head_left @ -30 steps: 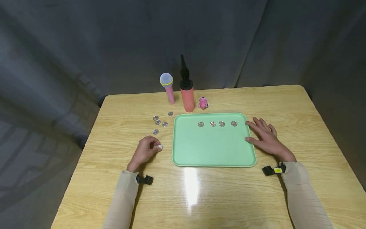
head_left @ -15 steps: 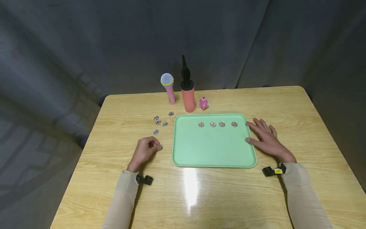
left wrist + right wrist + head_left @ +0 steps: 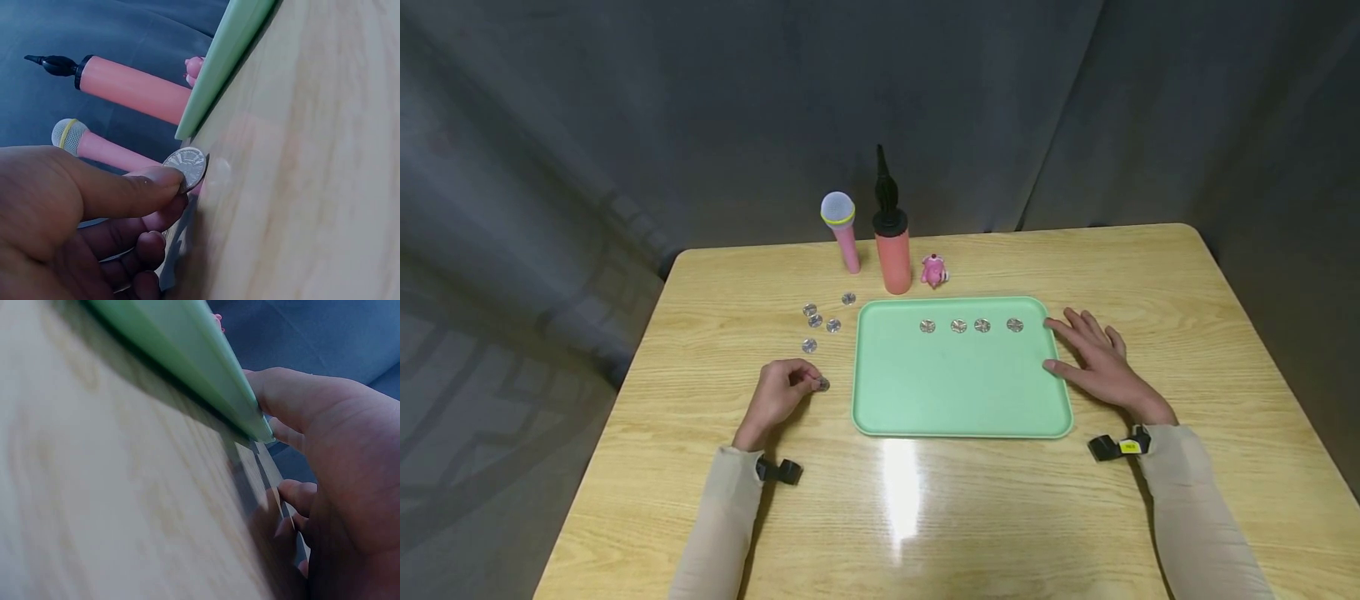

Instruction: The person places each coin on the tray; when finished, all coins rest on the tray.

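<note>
The left hand (image 3: pixel 778 395) pinches a coin (image 3: pixel 186 166) on the table (image 3: pixel 925 517), just left of the tray (image 3: pixel 955 400), which holds four coins (image 3: pixel 970 326) along its far edge. The right hand (image 3: pixel 1097 362) rests flat, fingers straight, against the tray's right edge.

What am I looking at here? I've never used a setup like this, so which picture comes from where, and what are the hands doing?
No machine: a person works with two bare hands and wears three cameras. The wide picture comes from the head; the two close ones come from the wrists.

On the wooden table lies a green tray with four coins in a row. Five loose coins lie left of it. Behind stand a toy microphone, a pink pump and a small pink figure.

The left hand pinches one coin beside the tray. The right hand rests flat against the tray's right edge.
</note>
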Demonstrator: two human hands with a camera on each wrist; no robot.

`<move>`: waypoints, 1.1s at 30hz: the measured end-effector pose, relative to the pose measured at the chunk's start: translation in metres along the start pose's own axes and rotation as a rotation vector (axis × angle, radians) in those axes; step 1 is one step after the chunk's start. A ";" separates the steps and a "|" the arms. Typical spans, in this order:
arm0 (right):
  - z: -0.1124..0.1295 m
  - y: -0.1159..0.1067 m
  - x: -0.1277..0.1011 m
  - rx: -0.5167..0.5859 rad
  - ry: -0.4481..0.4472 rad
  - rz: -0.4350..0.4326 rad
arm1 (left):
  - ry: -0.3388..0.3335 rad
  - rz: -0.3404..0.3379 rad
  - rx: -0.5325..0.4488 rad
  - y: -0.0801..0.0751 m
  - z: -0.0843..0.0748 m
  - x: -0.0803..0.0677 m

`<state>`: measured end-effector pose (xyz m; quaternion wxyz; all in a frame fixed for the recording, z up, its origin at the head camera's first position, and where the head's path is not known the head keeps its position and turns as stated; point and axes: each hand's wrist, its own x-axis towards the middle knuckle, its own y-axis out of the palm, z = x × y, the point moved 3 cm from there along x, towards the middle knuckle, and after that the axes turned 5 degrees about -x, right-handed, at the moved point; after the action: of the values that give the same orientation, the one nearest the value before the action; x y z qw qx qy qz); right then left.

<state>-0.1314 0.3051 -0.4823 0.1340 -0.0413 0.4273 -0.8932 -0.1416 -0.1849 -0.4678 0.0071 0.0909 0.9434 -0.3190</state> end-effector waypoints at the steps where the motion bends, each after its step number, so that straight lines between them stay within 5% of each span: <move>1: 0.000 0.000 0.000 0.000 0.000 -0.001 | -0.004 0.000 -0.004 0.000 0.000 0.000; 21: -0.001 0.000 -0.001 -0.007 0.000 -0.001 | -0.034 -0.086 -0.140 -0.015 -0.013 0.003; 33: 0.001 0.000 -0.001 -0.008 -0.012 -0.007 | 0.008 -0.137 -0.193 -0.019 -0.030 0.016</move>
<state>-0.1302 0.3049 -0.4812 0.1334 -0.0488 0.4300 -0.8916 -0.1591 -0.1796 -0.4337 -0.0096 0.0263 0.9738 -0.2259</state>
